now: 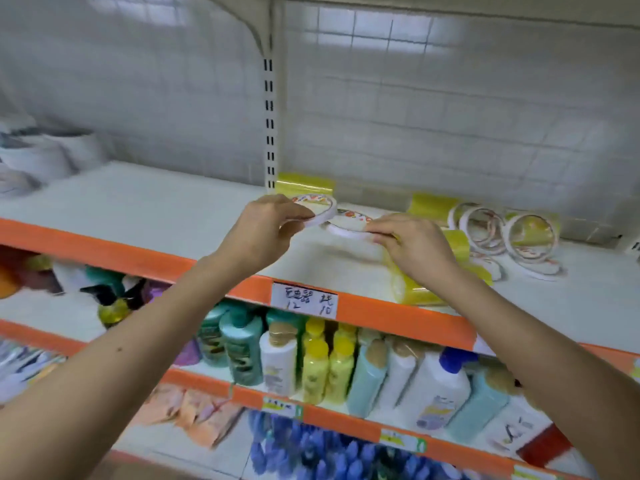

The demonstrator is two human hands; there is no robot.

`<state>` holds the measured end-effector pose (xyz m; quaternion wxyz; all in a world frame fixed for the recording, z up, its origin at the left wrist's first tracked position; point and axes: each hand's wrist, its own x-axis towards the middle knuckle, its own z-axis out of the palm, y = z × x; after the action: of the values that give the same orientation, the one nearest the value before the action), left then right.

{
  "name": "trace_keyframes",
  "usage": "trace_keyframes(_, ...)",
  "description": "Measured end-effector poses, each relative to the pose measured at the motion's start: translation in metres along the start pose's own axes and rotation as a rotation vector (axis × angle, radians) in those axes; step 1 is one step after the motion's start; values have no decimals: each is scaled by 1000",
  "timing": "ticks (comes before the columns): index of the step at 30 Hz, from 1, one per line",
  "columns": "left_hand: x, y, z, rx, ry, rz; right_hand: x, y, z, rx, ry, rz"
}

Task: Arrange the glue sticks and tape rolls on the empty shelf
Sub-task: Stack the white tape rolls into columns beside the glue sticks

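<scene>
Beyond the orange shelf edge [104,252], hands [258,233] [414,249] pinch two tape rolls [317,206] [348,222].

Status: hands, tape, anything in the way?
Left hand pinches one tape roll, right hand a second roll, both over the shelf. Loose rolls and yellow packs crowd the right side.

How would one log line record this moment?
left hand: pinches tape roll | right hand: pinches second tape roll | place: at white shelf | rest: loose tape rolls piled at right
</scene>
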<state>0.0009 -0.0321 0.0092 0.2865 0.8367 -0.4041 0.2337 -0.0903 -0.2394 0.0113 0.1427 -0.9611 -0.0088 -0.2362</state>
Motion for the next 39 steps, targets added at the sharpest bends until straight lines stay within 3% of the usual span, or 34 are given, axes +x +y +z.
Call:
trace_keyframes(13,-70,-183,-94,128,45,-292,117,-144,128,71,-166,-158)
trace_keyframes(30,-90,-394,-206,298,73,-448,275,-298,267,235,-217,-225)
trace_keyframes(39,-104,-500,-240,198,-58,-326,291,-375,312,232,-129,-63)
